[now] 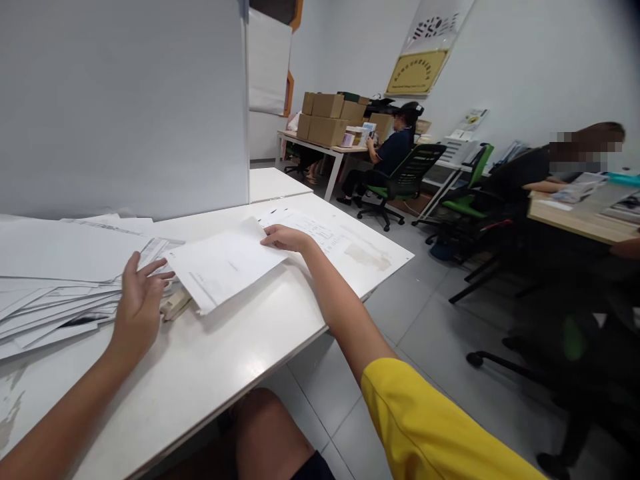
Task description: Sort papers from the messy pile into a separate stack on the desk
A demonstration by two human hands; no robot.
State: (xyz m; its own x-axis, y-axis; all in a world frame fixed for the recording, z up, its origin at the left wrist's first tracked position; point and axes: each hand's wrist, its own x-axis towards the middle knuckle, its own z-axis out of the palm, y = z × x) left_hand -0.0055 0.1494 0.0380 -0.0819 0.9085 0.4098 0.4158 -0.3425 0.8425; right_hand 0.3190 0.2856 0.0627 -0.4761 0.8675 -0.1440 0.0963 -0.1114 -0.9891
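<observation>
My right hand [285,237] grips the far edge of a white sheet of paper [225,263] that lies slanted over the white table [215,360]. My left hand [137,303] hovers with fingers spread beside a messy stack of papers [55,280] at the left, close to the sheet's near corner. A beige stapler [175,305] peeks out from under the sheet by my left fingers. A printed sheet [327,237] lies flat on the table beyond my right hand.
A grey partition [125,100] stands behind the table. A person sits on a green chair [400,180] at a far desk stacked with cardboard boxes [327,120]. Another person sits at a wooden desk [580,220] on the right. Grey tiled floor lies between.
</observation>
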